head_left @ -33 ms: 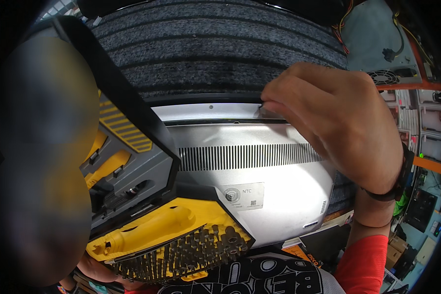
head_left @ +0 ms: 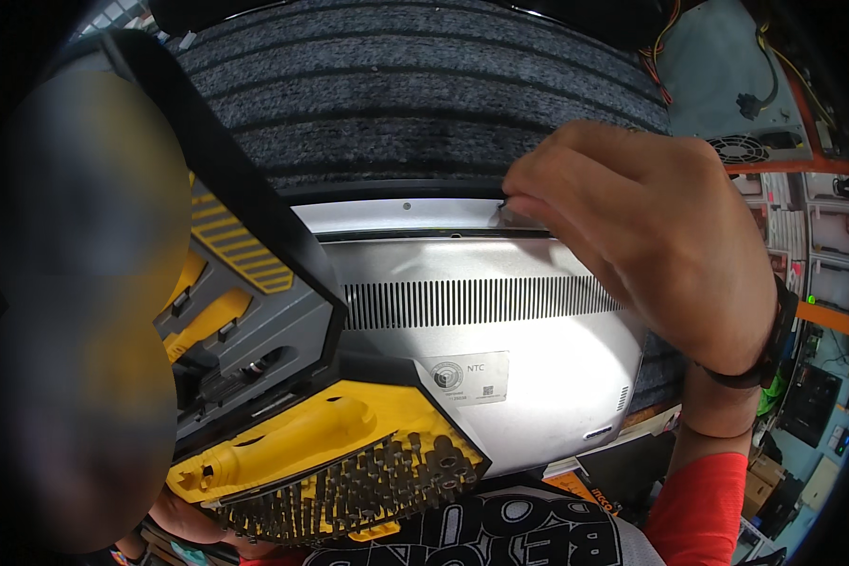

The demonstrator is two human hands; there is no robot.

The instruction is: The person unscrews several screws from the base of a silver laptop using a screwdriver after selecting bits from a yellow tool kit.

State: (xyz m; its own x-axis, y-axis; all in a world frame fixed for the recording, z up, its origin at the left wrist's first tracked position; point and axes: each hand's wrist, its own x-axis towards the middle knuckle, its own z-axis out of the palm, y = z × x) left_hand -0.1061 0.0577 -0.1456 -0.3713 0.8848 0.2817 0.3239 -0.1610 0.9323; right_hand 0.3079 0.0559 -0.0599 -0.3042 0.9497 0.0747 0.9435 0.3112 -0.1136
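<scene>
A silver laptop (head_left: pixel 547 377) lies underside up, with a long vent grille and a pale label on it. My right hand (head_left: pixel 651 226) reaches over its far right part, fingertips pinched together at the silver strip along the far edge. What the fingertips hold, if anything, is too small to tell. A yellow and black screwdriver bit case (head_left: pixel 349 415) stands open and tilted over the laptop's left side, with several dark bits in rows along its near edge. Beneath the case, my left hand (head_left: pixel 189 521) supports it; its fingers are mostly hidden.
A grey ribbed mat (head_left: pixel 396 94) lies beyond the laptop. At the far right stands a grey metal computer part with a fan grille (head_left: pixel 738 148) and loose cables. Shelves with boxes (head_left: pixel 835 231) line the right side. A blurred shape covers the left edge.
</scene>
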